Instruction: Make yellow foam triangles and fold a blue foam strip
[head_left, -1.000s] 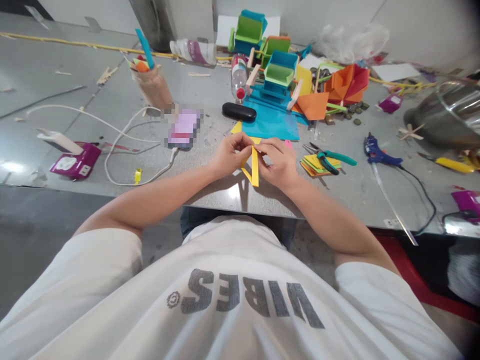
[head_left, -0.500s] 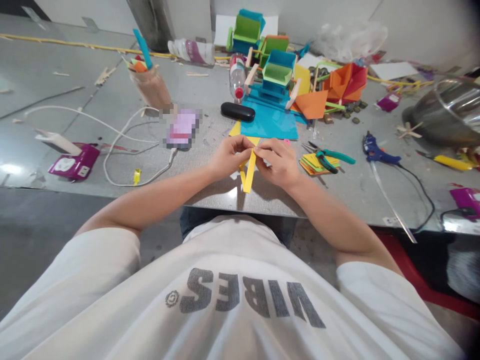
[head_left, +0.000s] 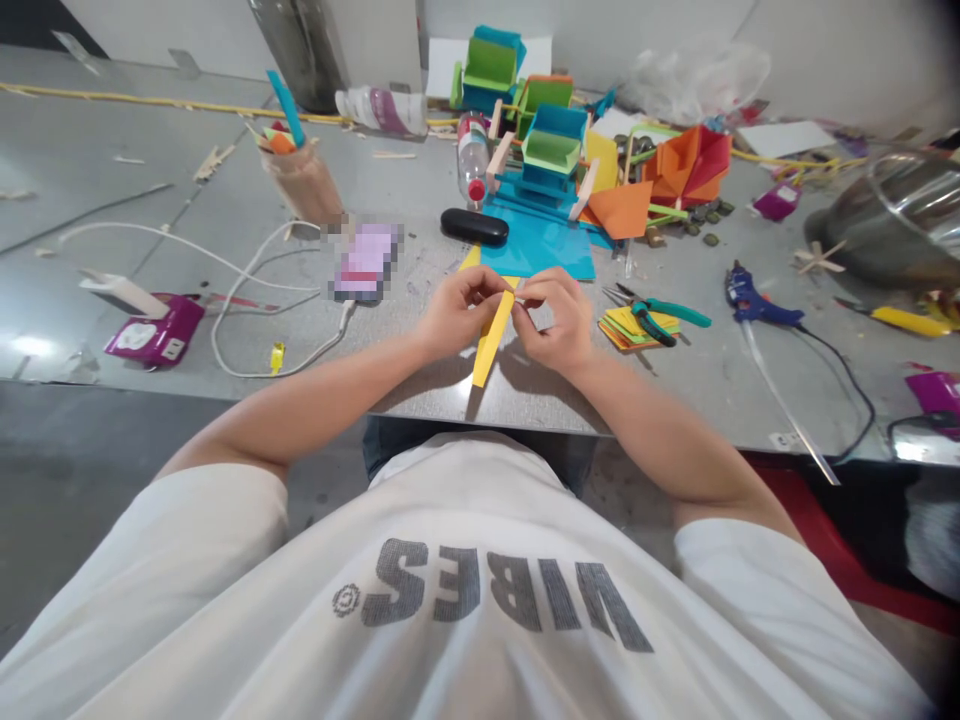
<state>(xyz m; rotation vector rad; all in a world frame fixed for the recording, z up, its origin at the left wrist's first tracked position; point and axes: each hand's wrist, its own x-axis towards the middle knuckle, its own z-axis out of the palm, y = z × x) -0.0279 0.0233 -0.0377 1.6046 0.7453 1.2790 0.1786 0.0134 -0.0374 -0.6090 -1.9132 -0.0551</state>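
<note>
A folded yellow paper strip (head_left: 491, 345) slants down toward the table's front edge. My left hand (head_left: 463, 312) pinches its upper end from the left. On the right side, my right hand (head_left: 553, 318) has its thumb and forefinger closed on the same end; the exact fingertip contact is tiny. Just beyond my hands lies blue paper (head_left: 536, 248), with a black case (head_left: 475, 226) at its left corner. Another piece of yellow paper (head_left: 471, 259) shows behind my left hand. Right of my right hand is a stack of small coloured papers (head_left: 626, 330) under teal-handled pliers (head_left: 667, 312).
A blue glue gun (head_left: 761, 300) with a cord lies right. Paper-and-stick models (head_left: 555, 140), a bottle (head_left: 473, 160) and an orange paper form (head_left: 686, 170) stand behind. Left are a phone (head_left: 366, 260), white cable, purple pack (head_left: 157, 330) and holder (head_left: 306, 185).
The yellow strip has swung leftward at its lower end, and its two separate legs now look like one band. My right hand's fingers have shifted slightly.
</note>
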